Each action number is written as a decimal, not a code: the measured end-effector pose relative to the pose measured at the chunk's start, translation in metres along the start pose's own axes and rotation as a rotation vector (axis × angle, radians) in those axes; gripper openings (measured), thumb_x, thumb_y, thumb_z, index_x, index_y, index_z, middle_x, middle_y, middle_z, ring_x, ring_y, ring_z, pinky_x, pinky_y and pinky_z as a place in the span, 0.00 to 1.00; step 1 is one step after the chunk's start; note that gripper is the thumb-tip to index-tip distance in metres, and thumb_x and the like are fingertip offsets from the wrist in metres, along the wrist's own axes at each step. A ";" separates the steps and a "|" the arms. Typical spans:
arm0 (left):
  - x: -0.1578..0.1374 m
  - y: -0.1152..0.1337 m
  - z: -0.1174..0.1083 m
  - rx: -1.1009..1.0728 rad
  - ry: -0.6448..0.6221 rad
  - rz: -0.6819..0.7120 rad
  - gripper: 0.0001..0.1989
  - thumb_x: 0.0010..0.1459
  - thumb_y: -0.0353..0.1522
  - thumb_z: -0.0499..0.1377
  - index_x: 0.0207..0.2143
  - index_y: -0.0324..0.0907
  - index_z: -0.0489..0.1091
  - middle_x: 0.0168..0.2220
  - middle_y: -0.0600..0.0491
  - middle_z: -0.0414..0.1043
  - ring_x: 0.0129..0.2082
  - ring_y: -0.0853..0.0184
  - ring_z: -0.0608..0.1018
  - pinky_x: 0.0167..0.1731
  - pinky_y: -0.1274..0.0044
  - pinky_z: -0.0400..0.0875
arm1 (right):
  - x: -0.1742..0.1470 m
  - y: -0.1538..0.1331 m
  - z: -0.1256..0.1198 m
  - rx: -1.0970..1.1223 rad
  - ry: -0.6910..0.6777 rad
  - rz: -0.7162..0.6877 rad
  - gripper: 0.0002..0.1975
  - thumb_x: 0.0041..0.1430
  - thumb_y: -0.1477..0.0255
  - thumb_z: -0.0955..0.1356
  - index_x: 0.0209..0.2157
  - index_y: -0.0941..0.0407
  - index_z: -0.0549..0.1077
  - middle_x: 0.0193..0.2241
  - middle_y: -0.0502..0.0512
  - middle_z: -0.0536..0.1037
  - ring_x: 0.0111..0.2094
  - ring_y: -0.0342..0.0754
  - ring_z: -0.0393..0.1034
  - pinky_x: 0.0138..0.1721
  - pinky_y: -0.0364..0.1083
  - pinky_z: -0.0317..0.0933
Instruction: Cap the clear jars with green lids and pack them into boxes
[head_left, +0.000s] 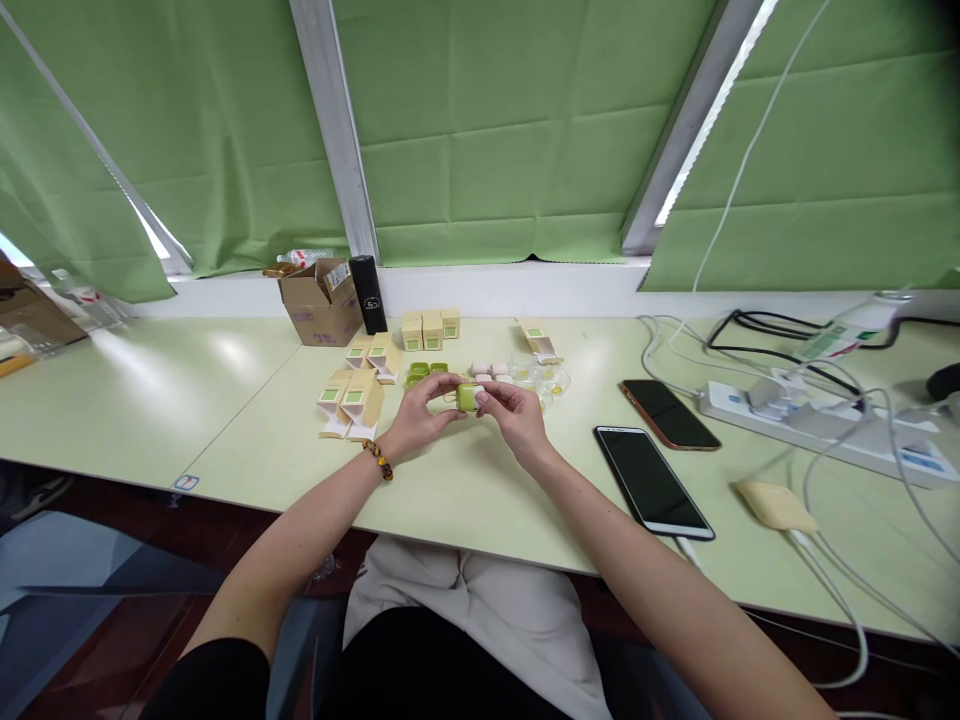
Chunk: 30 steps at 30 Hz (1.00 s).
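Between my two hands, above the table, is a small green case (466, 398) with a pale end on its right side. My left hand (424, 412) pinches its left side between thumb and fingers. On the right, my right hand (516, 415) has thumb and fingers closed on the pale end. Just behind the hands lie several green pieces (426, 370), several pale pink pieces (491, 370) and a cluster of clear plastic pieces (551, 378). Open cream boxes (361, 396) stand to the left of my left hand.
Closed cream boxes (431, 330) stand at the back, near a cardboard box (319, 310) and a black cylinder (367, 295). Another open box (538, 340) lies behind the clear pieces. To the right are two phones (654, 482), a power strip (825, 430), cables and a bottle (855, 328).
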<state>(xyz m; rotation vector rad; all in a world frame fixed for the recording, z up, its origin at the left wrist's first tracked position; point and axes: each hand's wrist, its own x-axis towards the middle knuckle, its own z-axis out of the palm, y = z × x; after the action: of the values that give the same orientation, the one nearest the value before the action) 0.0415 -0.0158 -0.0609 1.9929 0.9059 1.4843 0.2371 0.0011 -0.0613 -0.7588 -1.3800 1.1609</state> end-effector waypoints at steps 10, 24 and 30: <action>-0.003 -0.003 0.008 0.199 0.068 0.053 0.28 0.56 0.41 0.74 0.55 0.41 0.72 0.52 0.42 0.78 0.50 0.58 0.82 0.54 0.63 0.78 | -0.002 -0.002 0.006 0.022 0.041 0.051 0.29 0.49 0.47 0.79 0.39 0.57 0.80 0.32 0.54 0.83 0.29 0.49 0.78 0.38 0.52 0.76; 0.004 0.000 0.008 -0.444 -0.105 -0.311 0.29 0.57 0.53 0.70 0.45 0.36 0.77 0.39 0.47 0.78 0.38 0.65 0.79 0.41 0.73 0.73 | -0.016 -0.003 0.006 -0.534 -0.056 -0.523 0.16 0.67 0.68 0.71 0.55 0.51 0.76 0.57 0.62 0.74 0.28 0.43 0.75 0.35 0.51 0.78; 0.002 0.010 0.011 -0.675 -0.170 -0.416 0.23 0.60 0.49 0.70 0.39 0.36 0.76 0.34 0.50 0.72 0.33 0.69 0.74 0.37 0.75 0.71 | -0.015 0.003 0.002 -0.846 0.024 -0.631 0.15 0.70 0.66 0.69 0.54 0.53 0.78 0.54 0.63 0.80 0.29 0.47 0.78 0.27 0.46 0.73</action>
<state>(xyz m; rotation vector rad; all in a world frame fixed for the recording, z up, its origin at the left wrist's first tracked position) 0.0545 -0.0212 -0.0552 1.3158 0.5879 1.1547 0.2374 -0.0127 -0.0686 -0.8024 -1.9156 0.0424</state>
